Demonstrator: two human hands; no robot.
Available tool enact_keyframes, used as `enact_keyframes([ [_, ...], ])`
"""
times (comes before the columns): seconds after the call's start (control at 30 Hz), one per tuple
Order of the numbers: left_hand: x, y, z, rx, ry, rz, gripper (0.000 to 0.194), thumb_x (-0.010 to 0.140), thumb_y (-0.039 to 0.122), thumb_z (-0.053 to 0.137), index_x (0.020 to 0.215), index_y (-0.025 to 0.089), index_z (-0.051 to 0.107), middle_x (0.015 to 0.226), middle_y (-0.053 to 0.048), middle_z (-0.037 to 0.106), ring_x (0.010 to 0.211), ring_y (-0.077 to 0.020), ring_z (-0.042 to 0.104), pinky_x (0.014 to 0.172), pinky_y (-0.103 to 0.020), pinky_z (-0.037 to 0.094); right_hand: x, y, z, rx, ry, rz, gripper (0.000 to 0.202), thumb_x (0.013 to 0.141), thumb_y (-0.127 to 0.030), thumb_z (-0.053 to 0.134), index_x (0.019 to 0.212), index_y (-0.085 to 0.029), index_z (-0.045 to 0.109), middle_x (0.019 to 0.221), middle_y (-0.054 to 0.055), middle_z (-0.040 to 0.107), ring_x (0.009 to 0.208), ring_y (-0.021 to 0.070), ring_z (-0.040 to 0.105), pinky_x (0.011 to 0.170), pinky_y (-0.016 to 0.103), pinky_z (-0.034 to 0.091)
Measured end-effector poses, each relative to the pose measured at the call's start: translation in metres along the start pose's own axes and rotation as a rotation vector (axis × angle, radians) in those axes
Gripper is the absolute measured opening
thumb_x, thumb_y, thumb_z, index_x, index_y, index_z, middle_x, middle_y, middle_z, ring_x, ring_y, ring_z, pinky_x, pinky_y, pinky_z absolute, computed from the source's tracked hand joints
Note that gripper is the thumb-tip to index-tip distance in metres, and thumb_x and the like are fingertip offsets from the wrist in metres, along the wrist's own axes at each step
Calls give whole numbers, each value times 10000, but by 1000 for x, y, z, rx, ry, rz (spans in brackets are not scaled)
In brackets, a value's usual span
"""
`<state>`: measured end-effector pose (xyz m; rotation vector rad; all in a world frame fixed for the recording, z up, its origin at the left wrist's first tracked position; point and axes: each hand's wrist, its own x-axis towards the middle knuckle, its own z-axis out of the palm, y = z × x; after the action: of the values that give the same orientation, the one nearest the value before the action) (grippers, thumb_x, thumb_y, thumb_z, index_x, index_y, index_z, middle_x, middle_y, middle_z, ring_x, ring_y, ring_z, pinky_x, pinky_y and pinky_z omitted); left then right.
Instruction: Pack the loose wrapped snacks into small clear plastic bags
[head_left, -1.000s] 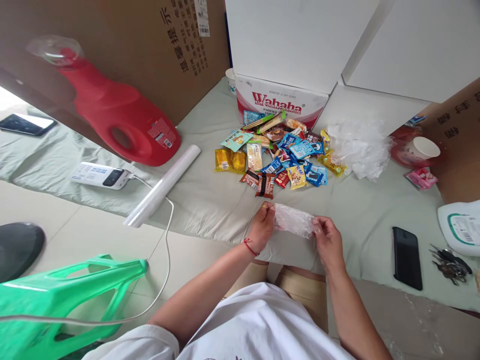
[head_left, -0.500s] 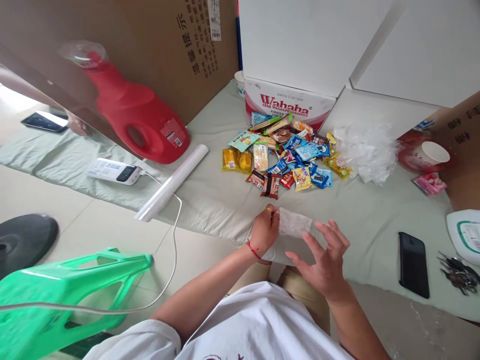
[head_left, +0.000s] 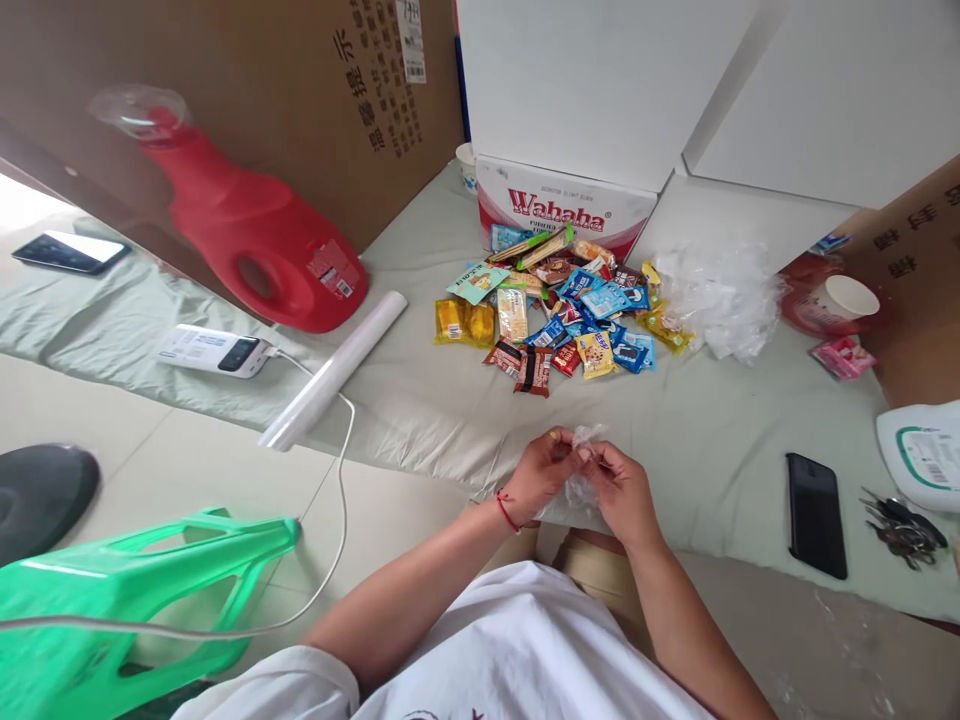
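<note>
Both hands meet near the cloth's front edge around a thin clear plastic bag (head_left: 581, 490). My left hand (head_left: 546, 470), with a red string on its wrist, pinches the bag's upper part. My right hand (head_left: 621, 490) is closed on the same bag from the other side, fingertips touching those of the left. Crumpled plastic sticks up above the fingers and more hangs below. Beyond the hands lies a pile of wrapped snacks (head_left: 596, 300), with brown packets (head_left: 532, 370) at its near edge. A heap of clear plastic bags (head_left: 720, 295) lies right of the pile.
On the left are a red jug (head_left: 277, 250), a clear film roll (head_left: 337, 370), a power bank (head_left: 214, 350) with a white cable, and a green stool (head_left: 150, 560). A Wahaba box (head_left: 562, 205) stands behind. A black phone (head_left: 816, 515) and keys (head_left: 906, 530) lie at right.
My right hand has moved left and closed on the bag, which was flat and is now crumpled between both hands. The hand and arm at the far left have left the view.
</note>
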<state>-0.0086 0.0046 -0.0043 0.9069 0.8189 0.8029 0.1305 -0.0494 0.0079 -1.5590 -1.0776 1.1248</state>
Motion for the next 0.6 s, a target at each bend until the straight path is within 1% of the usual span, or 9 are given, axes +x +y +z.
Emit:
enact_keyframes([
  [0.07, 1, -2, -2, 5, 32, -22, 476, 726, 603, 797, 864, 175, 642, 779, -20, 654, 749, -165, 593, 771, -317, 478, 3, 0, 3, 157, 22, 62, 319, 859, -535, 724, 956, -231, 738, 805, 22, 713, 747, 177, 631, 730, 306, 517],
  [0.17, 4, -3, -6, 22, 142, -1, 415, 742, 564, 772, 784, 174, 636, 716, 11, 591, 696, -131, 516, 722, -285, 430, 7, 0, -1, 286, 86, 103, 329, 806, -539, 774, 897, -228, 719, 739, 1, 664, 713, 152, 599, 733, 298, 525],
  [0.23, 8, -1, -10, 15, 198, 18, 373, 760, 529, 742, 768, 182, 603, 695, 31, 536, 675, -115, 471, 685, -264, 404, 9, -1, -8, 317, 121, 111, 333, 783, -540, 789, 872, -231, 701, 773, -1, 654, 734, 150, 597, 739, 303, 543],
  [0.33, 14, 3, -14, -23, 267, 5, 326, 781, 486, 689, 782, 200, 532, 695, 44, 472, 653, -105, 442, 646, -241, 399, 10, -1, -24, 374, 170, 136, 351, 749, -538, 811, 848, -236, 664, 891, 14, 669, 831, 171, 632, 752, 324, 575],
  [0.4, 17, 5, -15, -3, 314, -5, 314, 809, 480, 651, 791, 213, 487, 696, 45, 456, 635, -103, 438, 620, -231, 400, 10, -1, -35, 428, 178, 202, 386, 707, -530, 847, 843, -231, 645, 913, 18, 676, 817, 170, 646, 702, 309, 577],
  [0.5, 17, 4, -14, 68, 359, 3, 297, 891, 497, 573, 825, 234, 451, 662, 56, 441, 568, -108, 418, 558, -230, 374, 8, 0, -47, 435, 155, 289, 429, 658, -515, 891, 849, -216, 649, 810, 3, 646, 679, 134, 596, 562, 249, 526],
  [0.53, 17, 3, -14, 129, 372, 26, 283, 919, 497, 546, 842, 239, 456, 647, 60, 433, 550, -114, 411, 548, -234, 362, 8, 1, -50, 418, 148, 298, 434, 653, -514, 896, 848, -210, 655, 775, -6, 626, 642, 122, 567, 521, 232, 498],
  [0.6, 14, 3, -15, 328, 396, 98, 249, 961, 476, 506, 873, 244, 489, 628, 58, 430, 549, -130, 420, 566, -246, 351, 7, 2, -54, 382, 146, 295, 436, 659, -526, 891, 839, -203, 661, 729, -17, 588, 603, 111, 524, 475, 214, 457],
])
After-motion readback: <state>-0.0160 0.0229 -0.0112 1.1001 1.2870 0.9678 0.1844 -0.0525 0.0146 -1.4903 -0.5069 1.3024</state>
